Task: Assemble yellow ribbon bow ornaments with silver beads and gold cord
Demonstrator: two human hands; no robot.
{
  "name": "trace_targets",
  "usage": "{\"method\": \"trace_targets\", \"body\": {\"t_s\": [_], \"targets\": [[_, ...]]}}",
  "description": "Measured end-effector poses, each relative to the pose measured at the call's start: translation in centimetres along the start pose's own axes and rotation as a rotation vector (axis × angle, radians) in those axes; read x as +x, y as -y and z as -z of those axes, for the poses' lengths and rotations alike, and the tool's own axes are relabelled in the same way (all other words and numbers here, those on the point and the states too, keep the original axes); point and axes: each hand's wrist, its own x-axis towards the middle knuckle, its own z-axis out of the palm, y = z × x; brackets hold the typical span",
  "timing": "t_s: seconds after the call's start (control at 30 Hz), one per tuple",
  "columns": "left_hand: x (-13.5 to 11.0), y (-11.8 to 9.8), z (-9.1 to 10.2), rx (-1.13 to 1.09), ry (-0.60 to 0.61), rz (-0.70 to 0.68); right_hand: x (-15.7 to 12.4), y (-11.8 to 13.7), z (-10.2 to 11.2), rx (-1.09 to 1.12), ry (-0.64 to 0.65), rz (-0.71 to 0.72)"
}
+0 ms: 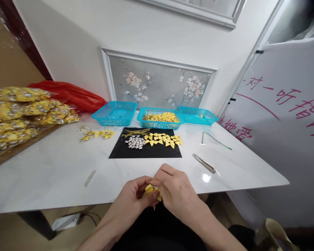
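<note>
The left hand [131,198], at the lower middle of the frame, is curling its fingers and thumb around a small yellow piece [149,188]. The right hand [176,186], just right of it, is bringing bent fingers together at the same piece, its fingertips meeting those of the left. The fingers are partly hiding the piece, so its full shape is not showing. Both hands are working at the near edge of a white table [54,174].

Above them, at the centre, a black mat [143,153] is carrying silver beads [135,142], yellow pointed pieces [171,143] and thin golden stems [136,132]. To the right, a metal tool [204,163] is lying near a bent green strip [217,141]. Left of the mat, yellow pieces with looped wires [101,134] are resting on the table.

Behind the mat, a blue basket [159,124] is holding more yellow pieces and stems, standing between a left basket [115,121] and a right basket [199,120]. At the left edge, bagged yellow bundles [13,118] are lying piled beside red plastic [70,96].
</note>
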Motion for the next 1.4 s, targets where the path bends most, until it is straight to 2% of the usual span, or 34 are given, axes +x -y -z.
{"method": "trace_targets", "body": {"t_s": [0.27, 0.5, 0.63, 0.8, 0.93, 1.03, 1.13, 1.27, 1.4], "targets": [[1.8, -0.5, 1.0, 0.321, -0.067, -0.098, 0.8, -2.2, -0.6, 0.083, -0.028, -0.059], [3.0, -0.7, 1.8, 0.512, -0.137, -0.17, 1.9, -3.6, -2.0, 0.186, -0.104, -0.102], [3.2, -0.8, 1.9, 0.634, -0.168, -0.199, 2.3, -4.8, -1.9, 0.289, -0.237, -0.147], [3.3, -0.8, 2.5, 0.738, -0.188, -0.195, 1.6, -6.7, 0.3, 0.5, -0.465, -0.23], [4.2, -2.4, 4.4, 0.834, -0.327, -0.205, 1.0, -7.4, 1.6, 0.713, -0.562, -0.299], [7.1, -4.7, 6.5, 0.94, -0.49, -0.228, 0.7, -7.3, 1.4, 0.834, -0.575, -0.341], [11.8, -6.6, 8.7, 1.047, -0.53, -0.223, 0.6, -7.0, 0.9, 0.909, -0.533, -0.371], [18.0, -7.2, 10.8, 1.164, -0.398, -0.217, 0.2, -6.9, 0.7, 0.957, -0.536, -0.398], [21.2, -6.2, 12.0, 1.247, -0.238, -0.219, -0.2, -7.2, 0.8, 0.983, -0.542, -0.428]]}}
